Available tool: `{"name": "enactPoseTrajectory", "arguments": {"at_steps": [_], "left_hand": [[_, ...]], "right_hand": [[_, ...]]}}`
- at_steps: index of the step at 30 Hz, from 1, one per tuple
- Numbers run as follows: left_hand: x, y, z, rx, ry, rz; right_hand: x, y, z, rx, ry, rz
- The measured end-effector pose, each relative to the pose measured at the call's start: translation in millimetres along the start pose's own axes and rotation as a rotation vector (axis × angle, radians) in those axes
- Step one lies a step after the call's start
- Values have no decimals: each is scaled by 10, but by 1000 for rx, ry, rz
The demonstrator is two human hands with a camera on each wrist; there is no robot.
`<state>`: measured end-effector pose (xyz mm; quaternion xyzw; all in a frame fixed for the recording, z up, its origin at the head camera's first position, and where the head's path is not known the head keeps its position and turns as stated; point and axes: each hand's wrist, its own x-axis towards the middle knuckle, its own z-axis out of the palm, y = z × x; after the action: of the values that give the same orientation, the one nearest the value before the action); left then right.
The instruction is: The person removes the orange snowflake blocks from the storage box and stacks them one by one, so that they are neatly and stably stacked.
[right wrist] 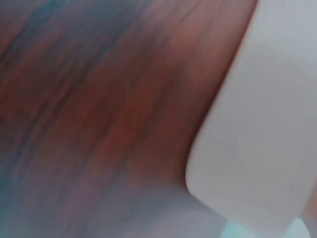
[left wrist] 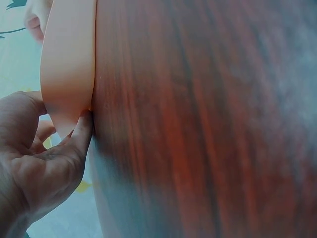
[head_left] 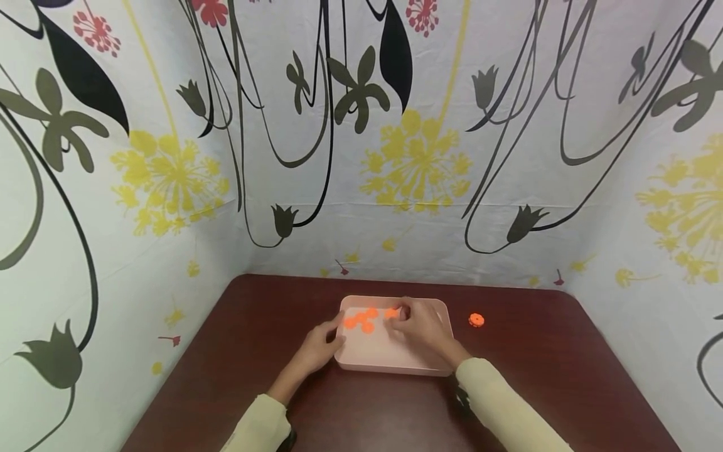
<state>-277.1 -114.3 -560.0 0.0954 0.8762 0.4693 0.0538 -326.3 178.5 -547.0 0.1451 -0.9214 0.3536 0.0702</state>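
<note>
A shallow pale pink tray (head_left: 390, 358) lies on the table, with several small, bright orange discs (head_left: 367, 327) grouped in its left part. My left hand (head_left: 319, 345) grips the tray's left side. In the left wrist view, the thumb and fingers of that left hand (left wrist: 49, 153) bend round the tray's corner (left wrist: 69, 64). Over the tray's right part, my right hand (head_left: 420, 326) has its fingers bent and pinches an orange piece (head_left: 391, 312) at the fingertips. The right wrist view shows the tray's outer wall (right wrist: 252, 124), while the right fingers are out of sight there.
To the right of the tray, a small scallop-edged orange piece (head_left: 476, 320), possibly a stack, sits on the dark reddish-brown table (head_left: 525, 376). A flower-printed cloth (head_left: 350, 169) hangs behind the table and along both sides.
</note>
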Motion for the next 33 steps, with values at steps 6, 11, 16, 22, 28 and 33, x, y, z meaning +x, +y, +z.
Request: {"name": "enactPoseTrajectory", "arguments": {"at_steps": [6,11,16,22,28,33], "left_hand": [[-8,4,-3,9,-2,7],[-17,14,-11,11,5,35],[-14,20,-8,-4,3,17],[-6,19,-5,6,11,9],[-10,23,2,-21,1,31],[-1,19,12,-3,5,13]], "right_hand": [[-77,-24,-209,-18,34,-106],[-161,34,-397,33,42,-115],[-246,172,-545,-35,84,-92],[-343,385,-690,-71,130,-92],[-420,606,-853,-122,181,-74],[-487,763,-977,-161,198,-21]]}}
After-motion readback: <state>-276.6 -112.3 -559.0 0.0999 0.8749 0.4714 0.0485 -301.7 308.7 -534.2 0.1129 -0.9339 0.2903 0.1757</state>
